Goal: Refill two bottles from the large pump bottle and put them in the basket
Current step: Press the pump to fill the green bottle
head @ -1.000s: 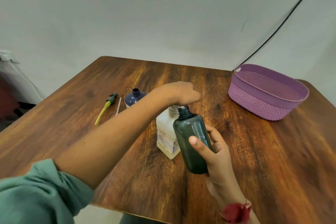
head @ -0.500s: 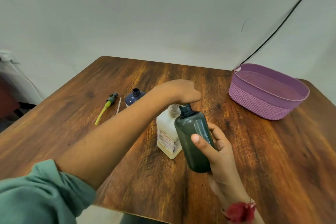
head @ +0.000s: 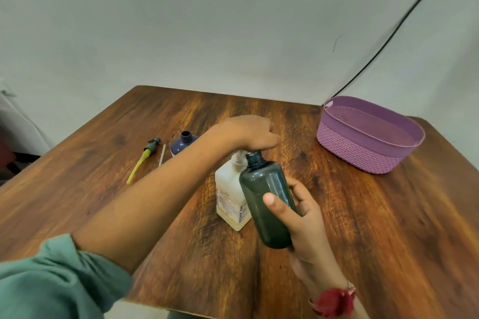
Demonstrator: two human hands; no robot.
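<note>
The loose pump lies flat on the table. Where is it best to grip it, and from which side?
Probably pinch its dark head from above: it lies flat, and the head is its thickest part. The yellow tube looks thin and may bend. A white stick lies close beside it.

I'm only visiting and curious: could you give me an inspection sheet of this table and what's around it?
Surface: wooden table, no spills seen.
Job's things: cream pump bottle upright; dark green bottle uncapped, tilted, mouth by the pump; blue bottle uncapped; purple basket, no bottle inside.
Clutter: loose pump with yellow tube, thin straw.
Grips: left hand curled over the pump head; right hand holds the green bottle.
Cables: black cable down the wall.
Surroundings: grey wall.
</note>
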